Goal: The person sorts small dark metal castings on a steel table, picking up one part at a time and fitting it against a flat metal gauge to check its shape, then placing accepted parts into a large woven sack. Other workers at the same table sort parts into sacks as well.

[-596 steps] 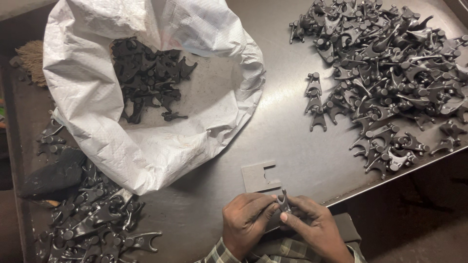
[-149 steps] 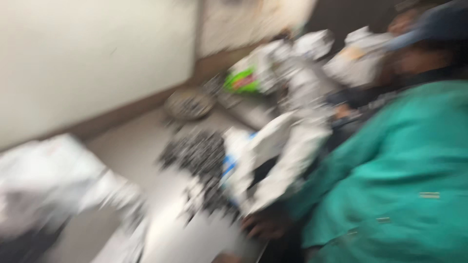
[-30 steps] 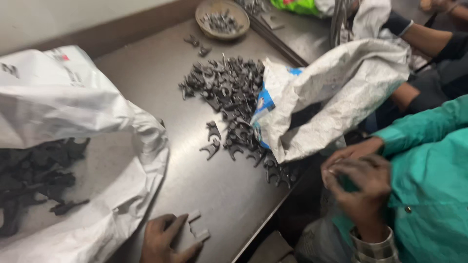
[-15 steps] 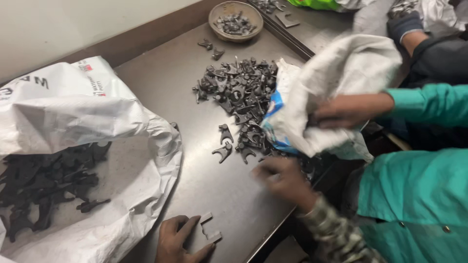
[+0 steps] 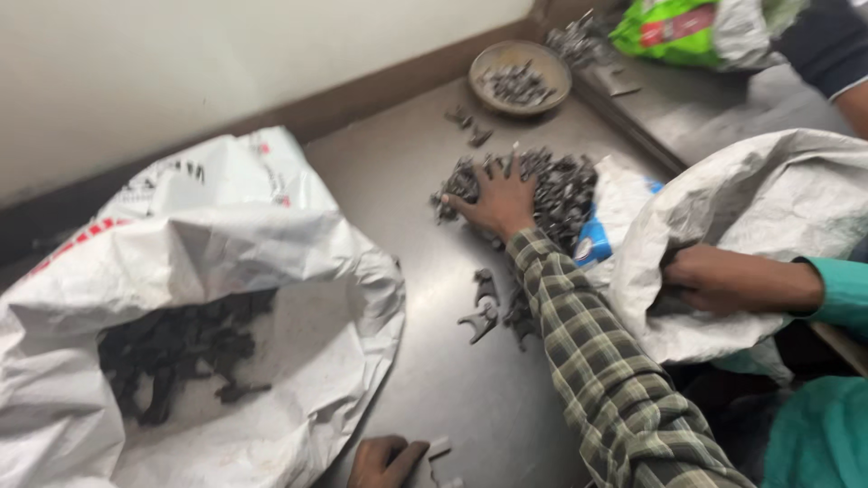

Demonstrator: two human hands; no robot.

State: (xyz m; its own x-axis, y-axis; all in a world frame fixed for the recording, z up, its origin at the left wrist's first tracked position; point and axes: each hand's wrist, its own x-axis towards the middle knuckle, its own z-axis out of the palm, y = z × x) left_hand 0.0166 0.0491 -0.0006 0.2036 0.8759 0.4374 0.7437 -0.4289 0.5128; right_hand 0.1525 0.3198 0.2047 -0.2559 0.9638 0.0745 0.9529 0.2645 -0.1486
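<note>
My right hand (image 5: 500, 197) lies palm down with the fingers spread wide, flat on the near edge of the heap of dark metal parts (image 5: 542, 185); it presses on them and closes around nothing. The arm runs out long from the lower right, in a green and cream checked sleeve (image 5: 606, 370), crossing the steel table (image 5: 425, 361). My left hand (image 5: 384, 459) sits at the bottom edge of the view, loosely curled on the table, fingertips beside a small pale flat piece (image 5: 440, 447); whether it pinches that piece I cannot tell.

Just below my right wrist a few loose dark parts (image 5: 484, 307) lie on the bare steel, apart from the heap. Right of the heap a co-worker's hand (image 5: 714, 278), in a teal sleeve, grips the rim of a white woven sack (image 5: 768, 208), which has a blue patch (image 5: 592, 246) where it meets the heap. To my left a bigger white sack (image 5: 226, 262) with red marks near its top lies open, a dark clump of the same parts (image 5: 181, 348) inside. Beyond the heap, near the wall, stands a round shallow bowl (image 5: 520, 77) holding small parts, and at the top right lies a green packet with a red label (image 5: 674, 27)
</note>
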